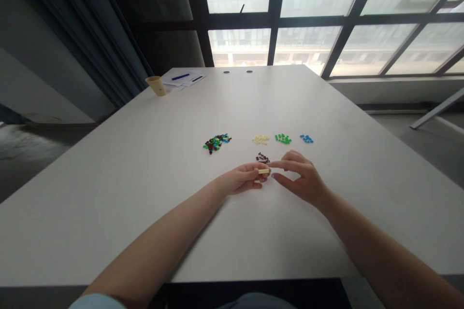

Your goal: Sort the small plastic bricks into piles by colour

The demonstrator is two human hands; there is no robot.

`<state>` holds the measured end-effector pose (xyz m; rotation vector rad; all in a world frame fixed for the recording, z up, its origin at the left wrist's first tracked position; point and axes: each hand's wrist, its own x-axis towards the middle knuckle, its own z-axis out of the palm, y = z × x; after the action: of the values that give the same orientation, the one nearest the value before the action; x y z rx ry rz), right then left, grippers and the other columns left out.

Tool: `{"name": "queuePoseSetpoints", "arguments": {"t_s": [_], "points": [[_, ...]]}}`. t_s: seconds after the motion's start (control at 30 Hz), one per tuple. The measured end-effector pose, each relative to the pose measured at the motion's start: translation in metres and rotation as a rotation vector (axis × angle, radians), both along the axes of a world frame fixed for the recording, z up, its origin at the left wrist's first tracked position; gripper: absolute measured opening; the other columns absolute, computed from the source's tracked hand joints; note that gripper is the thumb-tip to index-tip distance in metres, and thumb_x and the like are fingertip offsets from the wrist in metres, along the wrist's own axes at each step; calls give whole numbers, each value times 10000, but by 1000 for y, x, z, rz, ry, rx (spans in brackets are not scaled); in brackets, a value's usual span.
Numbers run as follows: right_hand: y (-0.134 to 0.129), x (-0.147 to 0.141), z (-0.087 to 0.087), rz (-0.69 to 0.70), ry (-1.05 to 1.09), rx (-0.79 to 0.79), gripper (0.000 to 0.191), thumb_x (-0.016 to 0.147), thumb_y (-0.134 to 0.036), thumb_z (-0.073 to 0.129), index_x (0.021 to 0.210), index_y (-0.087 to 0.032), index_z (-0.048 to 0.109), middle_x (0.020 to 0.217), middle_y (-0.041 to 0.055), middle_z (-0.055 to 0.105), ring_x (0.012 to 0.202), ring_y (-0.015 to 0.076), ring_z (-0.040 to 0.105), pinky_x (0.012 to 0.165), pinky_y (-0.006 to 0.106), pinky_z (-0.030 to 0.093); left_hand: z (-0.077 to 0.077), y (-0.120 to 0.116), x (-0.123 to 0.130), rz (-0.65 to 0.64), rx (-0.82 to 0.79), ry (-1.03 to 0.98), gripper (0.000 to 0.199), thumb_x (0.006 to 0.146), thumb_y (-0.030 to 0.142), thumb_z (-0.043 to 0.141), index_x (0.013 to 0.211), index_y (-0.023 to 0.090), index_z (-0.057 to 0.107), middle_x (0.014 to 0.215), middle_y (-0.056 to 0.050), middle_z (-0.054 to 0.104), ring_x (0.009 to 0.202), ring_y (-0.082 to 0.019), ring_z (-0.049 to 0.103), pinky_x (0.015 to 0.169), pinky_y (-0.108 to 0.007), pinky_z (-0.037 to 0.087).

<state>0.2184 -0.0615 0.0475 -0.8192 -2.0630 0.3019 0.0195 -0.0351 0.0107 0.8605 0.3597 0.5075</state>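
Observation:
My left hand (244, 177) pinches a small pale yellow building brick (263, 171) between thumb and fingers, just above the white table. Close to its right end is my right hand (299, 174), thumb and forefinger apart, with nothing visible between them. Right behind the hands lies a small pile of dark brown bricks (262, 158), partly hidden by my left fingers. Beyond it, from left to right, are groups of pale yellow bricks (260, 139), green bricks (282, 138) and blue bricks (306, 139). A mixed-colour heap of bricks (216, 143) sits farther left.
The white table (145, 178) stretches away toward large windows (239, 43). Near its far left edge stands a tan cup (156, 86), beside papers (177, 80) with a blue pen (180, 77) on them. Two round dark discs (226, 72) show at the far end.

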Motion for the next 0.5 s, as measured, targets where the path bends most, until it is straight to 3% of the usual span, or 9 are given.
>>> {"name": "queuePoseSetpoints", "arguments": {"t_s": [0.17, 0.33, 0.5], "points": [[-3, -7, -4, -96, -100, 34, 135, 780, -252, 601, 884, -241, 687, 650, 3, 545, 627, 128, 472, 657, 298, 385, -9, 5, 4, 36, -22, 29, 333, 688, 349, 695, 944, 150, 618, 828, -24, 466, 757, -83, 413, 664, -213, 337], [0, -10, -8, -153, -208, -43, 159, 823, -272, 533, 862, -232, 682, 699, 31, 579, 699, 154, 505, 708, 308, 386, -12, 6, 4, 61, -56, 42, 341, 676, 327, 709, 957, 157, 619, 817, -24, 490, 740, -77, 434, 630, -196, 338], [32, -6, -2, -145, -303, -149, 157, 819, -264, 526, 818, -198, 669, 723, 34, 572, 715, 146, 504, 726, 280, 379, -15, 9, 4, 30, -90, 42, 337, 719, 365, 661, 987, 166, 617, 819, -29, 514, 648, -56, 430, 531, -184, 282]]}}
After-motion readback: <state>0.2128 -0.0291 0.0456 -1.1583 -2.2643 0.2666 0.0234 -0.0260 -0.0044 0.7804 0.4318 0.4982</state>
